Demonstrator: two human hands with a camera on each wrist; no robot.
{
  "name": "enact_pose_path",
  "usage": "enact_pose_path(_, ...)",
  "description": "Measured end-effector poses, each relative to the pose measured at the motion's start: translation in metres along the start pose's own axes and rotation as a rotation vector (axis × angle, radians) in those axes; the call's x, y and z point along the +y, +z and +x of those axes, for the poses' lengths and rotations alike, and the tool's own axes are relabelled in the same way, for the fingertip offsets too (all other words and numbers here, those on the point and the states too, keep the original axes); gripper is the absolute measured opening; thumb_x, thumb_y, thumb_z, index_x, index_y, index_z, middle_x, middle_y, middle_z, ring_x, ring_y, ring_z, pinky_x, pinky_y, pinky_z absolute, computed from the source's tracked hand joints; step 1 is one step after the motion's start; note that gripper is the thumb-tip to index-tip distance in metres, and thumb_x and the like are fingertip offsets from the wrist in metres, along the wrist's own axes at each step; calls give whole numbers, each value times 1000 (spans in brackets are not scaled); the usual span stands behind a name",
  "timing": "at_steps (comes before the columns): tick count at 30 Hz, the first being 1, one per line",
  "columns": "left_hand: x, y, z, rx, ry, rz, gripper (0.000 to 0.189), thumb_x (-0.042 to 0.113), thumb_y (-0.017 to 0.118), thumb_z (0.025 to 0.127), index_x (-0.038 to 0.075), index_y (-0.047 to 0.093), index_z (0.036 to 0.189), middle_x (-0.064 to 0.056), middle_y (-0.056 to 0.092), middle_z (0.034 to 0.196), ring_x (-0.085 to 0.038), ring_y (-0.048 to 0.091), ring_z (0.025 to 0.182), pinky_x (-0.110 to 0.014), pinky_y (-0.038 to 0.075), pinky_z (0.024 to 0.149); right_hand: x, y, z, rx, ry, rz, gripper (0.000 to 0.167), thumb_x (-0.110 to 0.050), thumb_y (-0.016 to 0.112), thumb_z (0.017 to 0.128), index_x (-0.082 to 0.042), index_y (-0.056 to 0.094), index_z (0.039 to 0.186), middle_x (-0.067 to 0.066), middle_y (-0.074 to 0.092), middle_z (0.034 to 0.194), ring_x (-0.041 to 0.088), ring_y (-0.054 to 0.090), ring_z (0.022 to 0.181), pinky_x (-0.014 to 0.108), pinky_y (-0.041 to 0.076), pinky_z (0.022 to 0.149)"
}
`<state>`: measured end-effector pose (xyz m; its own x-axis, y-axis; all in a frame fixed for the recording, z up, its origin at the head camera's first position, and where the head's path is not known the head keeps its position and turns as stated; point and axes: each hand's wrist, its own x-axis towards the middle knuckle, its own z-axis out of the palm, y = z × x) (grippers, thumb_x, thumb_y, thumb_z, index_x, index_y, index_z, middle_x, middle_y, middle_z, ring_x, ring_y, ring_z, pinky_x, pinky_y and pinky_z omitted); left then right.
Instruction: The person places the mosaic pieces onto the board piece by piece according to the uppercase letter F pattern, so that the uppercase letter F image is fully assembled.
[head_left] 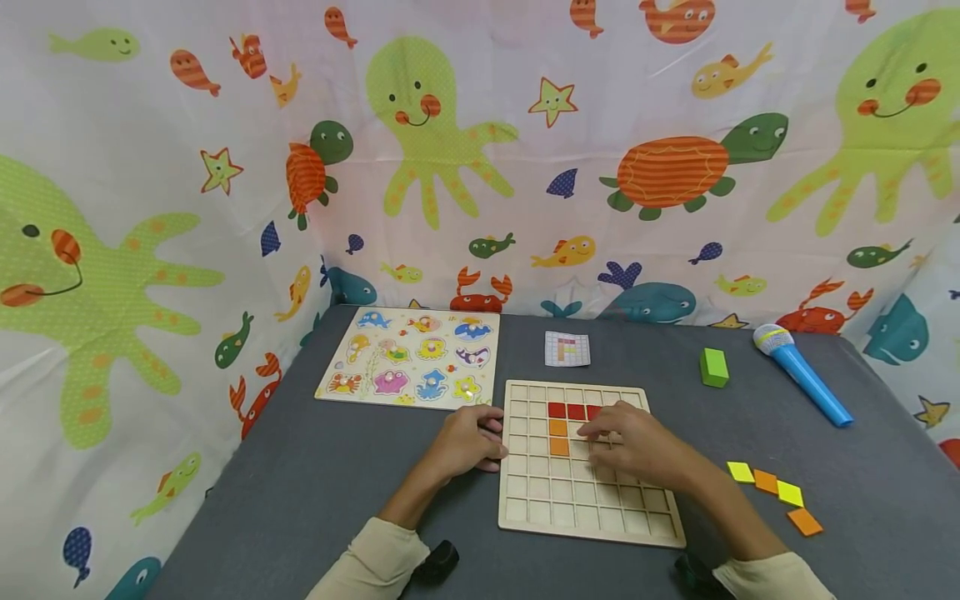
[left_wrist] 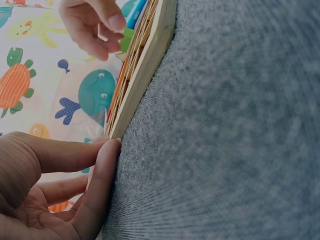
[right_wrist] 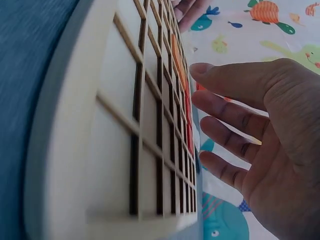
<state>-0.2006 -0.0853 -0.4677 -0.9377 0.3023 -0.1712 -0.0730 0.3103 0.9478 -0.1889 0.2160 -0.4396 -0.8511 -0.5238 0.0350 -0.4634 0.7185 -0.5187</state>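
Note:
A square wooden grid board (head_left: pixel 540 504) lies on the table, with red tiles (head_left: pixel 575 412) in a row near its top and orange tiles (head_left: pixel 558 447) in a column below. At the board's left edge is my left hand (head_left: pixel 467 440); in the left wrist view its thumb and a finger pinch at the board's wooden rim (left_wrist: pixel 145 70). My right hand (head_left: pixel 637 442) hovers over the upper right of the grid, hiding some cells. Seen from the right wrist, the right hand's fingers (right_wrist: pixel 230 125) are spread and loosely bent, with nothing between them.
Several loose yellow and orange tiles (head_left: pixel 805 522) lie right of the board. Behind it is a small pattern card (head_left: pixel 567 349). A sea-animal peg puzzle (head_left: pixel 375 362) sits at the back left; a green block (head_left: pixel 714 367) and blue toy microphone (head_left: pixel 810 383) lie at the back right.

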Motion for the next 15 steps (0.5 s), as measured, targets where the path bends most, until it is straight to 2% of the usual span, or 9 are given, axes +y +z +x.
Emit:
enact_pose_path(7, 0, 0, -1, -1, -2, -5, 59, -8, 79, 85, -6, 61, 141, -16, 65, 118, -19, 69, 90, -34, 68, 64, 7, -13, -21, 23, 61, 25, 29, -21, 82, 92, -14, 79, 121, -9, 70, 106, 16, 60, 102, 38, 57, 84)
enact_pose_path(11, 0, 0, -1, 0, -10, -5, 59, -6, 79, 86, -5, 60, 142, -16, 64, 118, -19, 70, 91, -34, 68, 64, 15, -18, -33, 26, 102, 26, 32, -25, 82, 93, -14, 78, 123, -9, 69, 107, 15, 59, 101, 32, 56, 80)
enact_pose_path(15, -1, 0, 0, -3, -9, -8, 59, -6, 79, 86, -5, 60, 142, -17, 64, 119, -19, 70, 92, -34, 68, 65, 24, -22, -47, 31, 123, 18, 37, -30, 84, 91, -14, 77, 124, -10, 68, 107, 15, 58, 98, 32, 55, 78)
